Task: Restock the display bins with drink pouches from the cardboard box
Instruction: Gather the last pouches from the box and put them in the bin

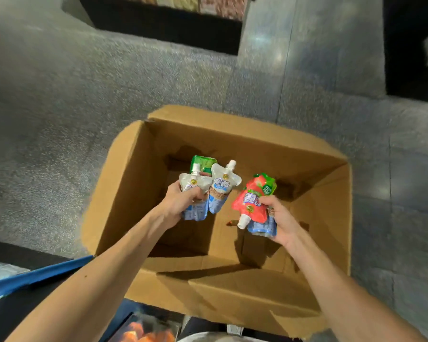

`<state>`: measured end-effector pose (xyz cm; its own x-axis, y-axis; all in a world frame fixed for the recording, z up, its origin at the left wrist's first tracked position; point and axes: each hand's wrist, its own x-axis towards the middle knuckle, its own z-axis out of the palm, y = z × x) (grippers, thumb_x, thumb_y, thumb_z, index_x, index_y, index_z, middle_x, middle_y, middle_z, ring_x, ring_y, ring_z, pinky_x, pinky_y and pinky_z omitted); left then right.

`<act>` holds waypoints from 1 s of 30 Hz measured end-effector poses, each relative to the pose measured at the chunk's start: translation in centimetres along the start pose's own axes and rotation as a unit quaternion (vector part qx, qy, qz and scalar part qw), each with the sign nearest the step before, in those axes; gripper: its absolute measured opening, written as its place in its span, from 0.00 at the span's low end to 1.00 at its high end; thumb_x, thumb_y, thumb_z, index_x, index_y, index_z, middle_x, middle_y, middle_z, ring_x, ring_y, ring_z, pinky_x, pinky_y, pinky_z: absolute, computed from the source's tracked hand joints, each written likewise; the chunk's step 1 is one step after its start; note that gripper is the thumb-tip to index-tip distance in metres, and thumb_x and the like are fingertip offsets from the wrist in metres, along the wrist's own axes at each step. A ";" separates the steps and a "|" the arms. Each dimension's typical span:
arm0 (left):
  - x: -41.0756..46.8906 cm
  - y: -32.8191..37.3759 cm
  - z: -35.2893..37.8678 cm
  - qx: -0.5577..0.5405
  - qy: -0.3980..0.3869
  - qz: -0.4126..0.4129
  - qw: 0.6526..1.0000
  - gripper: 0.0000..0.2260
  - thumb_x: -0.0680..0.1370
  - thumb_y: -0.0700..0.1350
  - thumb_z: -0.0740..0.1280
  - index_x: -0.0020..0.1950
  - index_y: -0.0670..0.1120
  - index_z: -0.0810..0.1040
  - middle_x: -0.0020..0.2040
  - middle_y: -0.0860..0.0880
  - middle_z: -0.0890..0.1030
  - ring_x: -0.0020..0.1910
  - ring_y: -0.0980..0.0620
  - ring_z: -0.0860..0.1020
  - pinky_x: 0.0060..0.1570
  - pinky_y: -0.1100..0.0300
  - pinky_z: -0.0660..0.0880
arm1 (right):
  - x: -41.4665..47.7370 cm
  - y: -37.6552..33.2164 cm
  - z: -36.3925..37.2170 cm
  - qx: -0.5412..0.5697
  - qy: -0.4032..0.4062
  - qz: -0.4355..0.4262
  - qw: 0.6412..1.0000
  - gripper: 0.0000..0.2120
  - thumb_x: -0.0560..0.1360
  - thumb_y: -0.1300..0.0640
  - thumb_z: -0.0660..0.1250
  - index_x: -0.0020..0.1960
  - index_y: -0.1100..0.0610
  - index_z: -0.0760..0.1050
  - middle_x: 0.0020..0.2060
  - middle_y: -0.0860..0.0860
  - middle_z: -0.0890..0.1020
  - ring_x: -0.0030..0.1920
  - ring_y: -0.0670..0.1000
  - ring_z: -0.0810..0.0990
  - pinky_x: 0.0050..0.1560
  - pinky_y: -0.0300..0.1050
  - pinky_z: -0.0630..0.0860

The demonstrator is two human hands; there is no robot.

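Reading the labels fails: the white pouches (224, 186) in your left hand (181, 202) show a curly blue-and-white logo under a round gold emblem, but the characters are too blurred to make out. So is the purple-and-white lettering on the red pouch (248, 201) in your right hand (281, 218). Your left fingers curl round two white pouches side by side, spouts above the grip, pale blue bottoms below it. A green pouch (203, 162) sticks up just behind them; whether your fingers hold it too, I cannot tell. Your right hand clasps the red pouch, its white spout pointing down past your thumb, with a blue-bottomed pouch (263, 227) pressed beneath it against your palm. Both forearms reach out bare, holding the pouches over the open cardboard box (257, 134) on the grey floor (109, 95).
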<state>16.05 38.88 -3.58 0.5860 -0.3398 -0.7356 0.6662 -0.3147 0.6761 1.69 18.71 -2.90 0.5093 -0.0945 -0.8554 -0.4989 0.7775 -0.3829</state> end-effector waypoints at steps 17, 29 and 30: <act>-33.4 1.5 -2.3 -0.291 0.106 0.173 0.935 0.34 0.54 0.44 0.72 0.60 0.40 0.78 0.54 0.40 0.81 0.42 0.46 0.82 0.40 0.55 0.81 | -20.9 -1.2 16.1 -0.270 -0.495 -0.050 0.824 0.28 0.40 0.46 0.87 0.36 0.57 0.86 0.35 0.53 0.86 0.33 0.49 0.84 0.33 0.41 0.81; -54.6 -12.0 0.1 -0.470 0.225 0.269 0.810 0.11 0.77 0.39 0.59 0.52 0.40 0.81 0.41 0.42 0.84 0.33 0.46 0.82 0.32 0.56 0.80 | -33.0 17.9 18.2 -0.375 -0.665 0.107 0.637 0.33 0.55 0.38 0.83 0.53 0.57 0.86 0.50 0.55 0.86 0.48 0.53 0.86 0.53 0.51 0.81; -55.7 -13.5 -0.4 -0.469 0.246 0.263 0.807 0.12 0.76 0.39 0.60 0.53 0.40 0.81 0.44 0.42 0.84 0.35 0.46 0.81 0.35 0.56 0.80 | -33.1 19.4 18.1 -0.368 -0.678 0.152 0.617 0.34 0.53 0.38 0.84 0.52 0.57 0.86 0.48 0.55 0.87 0.45 0.53 0.86 0.51 0.49 0.82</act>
<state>-25.37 62.34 28.24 0.8593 0.2584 -0.4414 0.1867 0.6450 0.7410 -12.16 48.24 24.31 0.1829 0.9824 -0.0383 -0.6460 0.0908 -0.7579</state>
